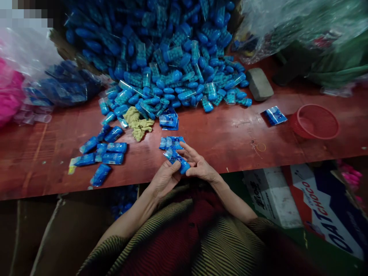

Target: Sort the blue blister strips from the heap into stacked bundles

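Observation:
Over the near edge of the table, a small blue bottle (178, 162) in a printed plastic sleeve lies tilted between my two hands. My left hand (166, 177) grips it with the thumb pressed across its side. From the other side, my right hand (201, 165) has its fingers curved around the bottle. Just beyond my fingertips is a flat stack of blue printed sleeves (170, 142). Farther up sits another stack of blue sleeves (169, 121). Several sleeved blue bottles (114, 158) lie in a loose group to the left.
A large heap of unsleeved blue bottles (172, 82) covers the back. Nearer lie a crumpled yellow-green cloth (137, 123), a grey block (259, 84), more blue sleeves (275, 115), a red plastic basket (314, 122) and a rubber band (261, 147). Plastic bags flank the heap.

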The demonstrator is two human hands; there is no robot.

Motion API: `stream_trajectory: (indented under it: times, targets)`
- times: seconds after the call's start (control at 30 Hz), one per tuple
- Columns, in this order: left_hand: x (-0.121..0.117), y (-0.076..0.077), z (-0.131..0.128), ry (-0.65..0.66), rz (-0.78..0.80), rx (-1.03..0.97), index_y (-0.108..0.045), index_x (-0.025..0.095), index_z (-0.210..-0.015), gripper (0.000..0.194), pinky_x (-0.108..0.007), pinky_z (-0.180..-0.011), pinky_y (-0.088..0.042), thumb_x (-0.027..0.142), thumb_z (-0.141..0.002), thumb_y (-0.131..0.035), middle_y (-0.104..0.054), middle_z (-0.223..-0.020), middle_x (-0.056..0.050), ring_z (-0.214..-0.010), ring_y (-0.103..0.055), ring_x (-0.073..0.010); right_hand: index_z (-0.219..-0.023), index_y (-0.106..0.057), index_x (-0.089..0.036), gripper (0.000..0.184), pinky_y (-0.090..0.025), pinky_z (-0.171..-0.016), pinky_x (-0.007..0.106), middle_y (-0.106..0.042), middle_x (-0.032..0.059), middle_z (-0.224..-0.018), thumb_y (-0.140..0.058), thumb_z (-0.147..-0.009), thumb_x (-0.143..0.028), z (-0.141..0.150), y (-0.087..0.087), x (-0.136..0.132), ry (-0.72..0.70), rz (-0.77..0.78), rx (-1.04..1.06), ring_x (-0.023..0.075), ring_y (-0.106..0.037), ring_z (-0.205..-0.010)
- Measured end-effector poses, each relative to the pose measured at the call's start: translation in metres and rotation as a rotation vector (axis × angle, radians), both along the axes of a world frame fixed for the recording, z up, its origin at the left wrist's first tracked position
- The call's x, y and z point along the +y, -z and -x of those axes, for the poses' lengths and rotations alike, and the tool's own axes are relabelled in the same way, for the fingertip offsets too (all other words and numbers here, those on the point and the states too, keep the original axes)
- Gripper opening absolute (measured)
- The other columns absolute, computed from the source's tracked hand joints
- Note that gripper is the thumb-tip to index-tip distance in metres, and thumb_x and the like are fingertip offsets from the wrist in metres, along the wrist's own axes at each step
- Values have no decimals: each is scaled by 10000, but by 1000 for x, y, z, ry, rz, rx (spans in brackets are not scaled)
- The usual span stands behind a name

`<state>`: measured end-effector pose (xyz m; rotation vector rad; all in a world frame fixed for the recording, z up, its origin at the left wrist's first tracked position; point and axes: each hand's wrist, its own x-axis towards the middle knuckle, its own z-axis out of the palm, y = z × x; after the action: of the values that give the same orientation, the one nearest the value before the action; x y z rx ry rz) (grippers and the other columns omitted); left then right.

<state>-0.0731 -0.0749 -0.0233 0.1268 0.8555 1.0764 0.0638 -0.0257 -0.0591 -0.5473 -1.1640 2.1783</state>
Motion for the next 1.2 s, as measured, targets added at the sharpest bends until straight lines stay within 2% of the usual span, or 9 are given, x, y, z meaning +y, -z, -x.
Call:
stream_trajectory:
  times: [0.17,0.4,0.57,0.67,0.77,0.87,0.97,1.07,1.2]
  targets:
    - [-3,1,-8,-51,12,35,-677,136,-884,393,-314,-843,-512,363,-594,-814,-712,-779,-44,-782,-671,-176,-1401,-359,-358,873,-478,-900,264,-462,35,-1402,-794,-644,-364,-1,8,-4,-26,0,21,218,-444,-1280]
    - [1,-5,0,32,-56,13,-676,134,-928,299,-333,-845,-514,294,-689,-758,-727,-827,-69,-834,-678,-197,-1370,-419,-350,766,-365,-1061,343,-486,16,-1394,-767,-688,-324,-5,3,2,-21,-77,-74,205,-416,-1311]
    - [-1,-1,-3,-11,-22,37,-695,130,-826,350,-278,-740,-534,377,-604,-805,-714,-727,-47,-699,-668,-162,-1367,-422,-353,848,-444,-1001,339,-467,11,-1412,-816,-618,-297,2,3,-1,-27,-7,-41,231,-432,-1302]
    - [-2,0,-10,-65,2,77,-685,128,-750,369,-254,-726,-531,416,-560,-819,-699,-684,-33,-669,-658,-145,-1337,-468,-344,859,-431,-1022,334,-485,6,-1396,-844,-566,-304,5,7,-5,20,8,-6,224,-437,-1299]
    - [-1,-4,-11,-62,-8,73,-688,122,-773,339,-269,-763,-528,410,-622,-785,-709,-713,-48,-703,-666,-154,-1331,-477,-340,843,-426,-1026,358,-489,6,-1394,-841,-570,-313,3,11,-4,44,12,-41,231,-437,-1297]
    - [1,-9,-8,12,-53,-1,-693,123,-905,286,-298,-827,-516,346,-728,-719,-729,-834,-80,-805,-675,-173,-1343,-467,-325,765,-383,-1057,387,-526,19,-1358,-791,-650,-327,-3,12,1,50,-32,-85,230,-435,-1297]
    - [0,-8,-5,48,-86,-43,-684,126,-969,268,-297,-857,-506,285,-754,-702,-731,-914,-91,-861,-674,-178,-1350,-462,-316,778,-330,-1091,389,-546,28,-1334,-794,-647,-335,-5,11,5,30,-82,-90,229,-427,-1304]
    - [-3,-3,-7,12,-85,-19,-691,116,-922,273,-295,-870,-500,306,-729,-723,-734,-885,-94,-875,-674,-187,-1339,-475,-329,788,-346,-1080,389,-542,20,-1337,-805,-625,-373,-3,10,5,44,-122,-95,235,-438,-1296]
    - [-5,2,-12,-37,-49,-9,-686,122,-929,265,-316,-903,-486,298,-734,-719,-735,-867,-88,-915,-670,-199,-1307,-514,-333,712,-344,-1077,391,-546,13,-1329,-777,-651,-416,-2,10,2,111,-196,-139,232,-458,-1273]
